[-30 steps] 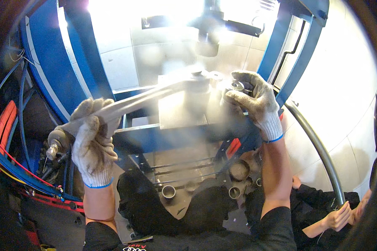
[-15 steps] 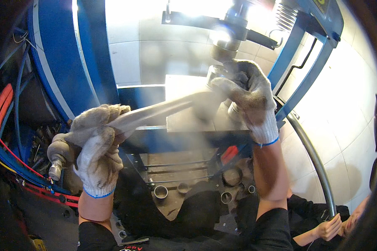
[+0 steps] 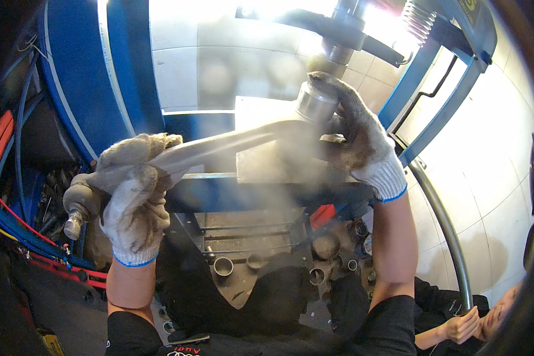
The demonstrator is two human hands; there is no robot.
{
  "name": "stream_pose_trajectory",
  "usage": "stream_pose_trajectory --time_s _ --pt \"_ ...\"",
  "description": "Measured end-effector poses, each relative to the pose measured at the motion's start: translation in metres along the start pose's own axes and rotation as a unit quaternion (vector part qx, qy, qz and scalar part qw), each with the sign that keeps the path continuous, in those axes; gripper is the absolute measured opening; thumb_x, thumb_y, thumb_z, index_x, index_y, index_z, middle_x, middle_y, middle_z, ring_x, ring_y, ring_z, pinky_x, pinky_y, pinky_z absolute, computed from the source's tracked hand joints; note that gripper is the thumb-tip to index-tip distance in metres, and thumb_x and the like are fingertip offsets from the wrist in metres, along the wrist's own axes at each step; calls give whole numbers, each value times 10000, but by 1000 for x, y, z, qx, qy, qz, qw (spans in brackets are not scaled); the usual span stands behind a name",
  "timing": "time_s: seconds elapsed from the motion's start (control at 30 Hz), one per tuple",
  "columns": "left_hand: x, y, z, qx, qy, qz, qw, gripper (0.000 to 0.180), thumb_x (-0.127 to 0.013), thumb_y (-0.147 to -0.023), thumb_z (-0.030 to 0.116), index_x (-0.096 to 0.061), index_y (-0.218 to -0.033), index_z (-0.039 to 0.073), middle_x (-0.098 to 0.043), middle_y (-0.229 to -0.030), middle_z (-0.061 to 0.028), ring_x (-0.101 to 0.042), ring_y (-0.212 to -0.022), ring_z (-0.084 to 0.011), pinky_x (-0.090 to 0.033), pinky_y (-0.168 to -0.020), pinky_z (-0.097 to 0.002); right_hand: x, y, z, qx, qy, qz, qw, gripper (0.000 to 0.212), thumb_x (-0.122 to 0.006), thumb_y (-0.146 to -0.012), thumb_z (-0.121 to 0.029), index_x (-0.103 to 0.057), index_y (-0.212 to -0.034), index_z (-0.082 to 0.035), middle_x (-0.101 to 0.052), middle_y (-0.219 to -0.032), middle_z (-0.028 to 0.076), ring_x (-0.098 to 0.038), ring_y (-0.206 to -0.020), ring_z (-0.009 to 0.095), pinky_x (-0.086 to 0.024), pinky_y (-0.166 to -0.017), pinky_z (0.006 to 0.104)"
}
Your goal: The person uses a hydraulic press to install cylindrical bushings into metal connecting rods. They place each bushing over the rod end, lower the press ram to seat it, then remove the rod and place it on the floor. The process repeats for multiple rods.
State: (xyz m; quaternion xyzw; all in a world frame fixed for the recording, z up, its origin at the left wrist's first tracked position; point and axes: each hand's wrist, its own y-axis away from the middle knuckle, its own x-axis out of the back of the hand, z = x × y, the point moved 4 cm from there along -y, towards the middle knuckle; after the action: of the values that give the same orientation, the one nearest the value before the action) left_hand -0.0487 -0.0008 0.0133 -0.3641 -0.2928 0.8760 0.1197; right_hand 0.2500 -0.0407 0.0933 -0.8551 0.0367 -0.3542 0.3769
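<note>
A grey metal suspension control arm (image 3: 225, 148) lies across in front of me, its right end over the press bed. My left hand (image 3: 137, 196), in a soiled white knit glove, is wrapped round its left part, beside the ball joint (image 3: 80, 199) with a threaded stud. At the arm's right end stands a shiny metal sleeve (image 3: 316, 102). My gloved right hand (image 3: 365, 133) grips this sleeve, fingertips at its top edge and the other fingers partly hidden. Just above is the press ram (image 3: 339, 52); glare blurs whether it touches the sleeve.
The blue press frame (image 3: 237, 194) surrounds the work, with a coil spring (image 3: 419, 21) at upper right. Several metal rings (image 3: 223, 266) lie below. Red and blue hoses (image 3: 0, 148) hang left. At lower right, another person's hand (image 3: 460, 326) holds a long dark bar (image 3: 448, 231).
My right hand has shifted its fingers, and more of the metal sleeve shows. The control arm's left end has risen slightly in view, still in my left hand. The view has shifted a little.
</note>
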Motion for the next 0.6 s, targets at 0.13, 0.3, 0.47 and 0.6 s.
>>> stream_pose_trajectory --time_s 0.13,0.3,0.47,0.6 --pt "-2 -3 -6 13 -8 2 1000 336 -684 -876 72 -619 -1202 20 -654 -1182 -229 -625 -1170 -404 -569 -969 -524 2 -3 9 -16 23 -40 999 721 -752 -798 -8 -471 -1453 -120 -659 -1218 138 -657 -1128 227 -560 -919 371" --pt "-9 -9 -17 7 -35 -13 999 308 -690 -880 82 -636 -1176 16 -661 -1180 -220 -631 -1164 -393 -579 -961 -496 6 -9 10 62 125 -41 989 685 -710 -831 -37 -463 -1464 -126 -671 -1204 138 -686 -1078 239 -568 -907 372" --pt "-9 -14 -22 9 -16 -1 1000 308 -709 -869 86 -643 -1162 23 -661 -1177 -215 -639 -1149 -390 -575 -958 -504 5 -4 9 51 141 -22 989 623 -686 -854 -54 -485 -1440 -122 -686 -1178 127 -692 -1065 244 -561 -932 375" --pt "-9 -16 -23 11 -13 -16 1000 303 -709 -871 90 -650 -1161 22 -658 -1186 -218 -640 -1149 -380 -573 -961 -505 6 -7 7 57 -1 25 998 564 -699 -848 -44 -526 -1380 -120 -684 -1197 117 -686 -1091 238 -562 -946 385"
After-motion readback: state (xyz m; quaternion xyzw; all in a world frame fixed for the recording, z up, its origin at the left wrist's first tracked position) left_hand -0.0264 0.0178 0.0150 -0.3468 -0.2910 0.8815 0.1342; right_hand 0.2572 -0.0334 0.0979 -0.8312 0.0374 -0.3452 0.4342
